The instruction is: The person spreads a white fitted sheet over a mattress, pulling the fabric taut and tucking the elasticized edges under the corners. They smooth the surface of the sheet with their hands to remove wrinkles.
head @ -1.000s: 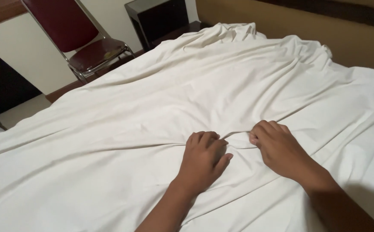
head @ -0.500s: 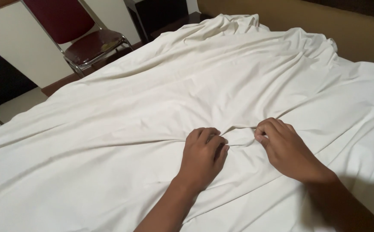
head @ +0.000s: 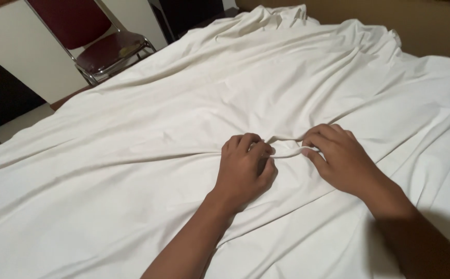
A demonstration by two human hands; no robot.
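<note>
the white sheet (head: 194, 103) is spread with many wrinkles over almost the whole frame, and near the centre a small ridge of it is raised between the two hands. the left hand (head: 245, 173) has its grip closed, the fingers curled tight around a bunch of the sheet, and the right hand (head: 341, 160), just beside it at centre right, pinches the same ridge with fingers bent closed on the cloth. in the upper left of the frame a dark red chair (head: 98, 44) with metal legs stands past the sheet's edge, well apart from the hands.
</note>
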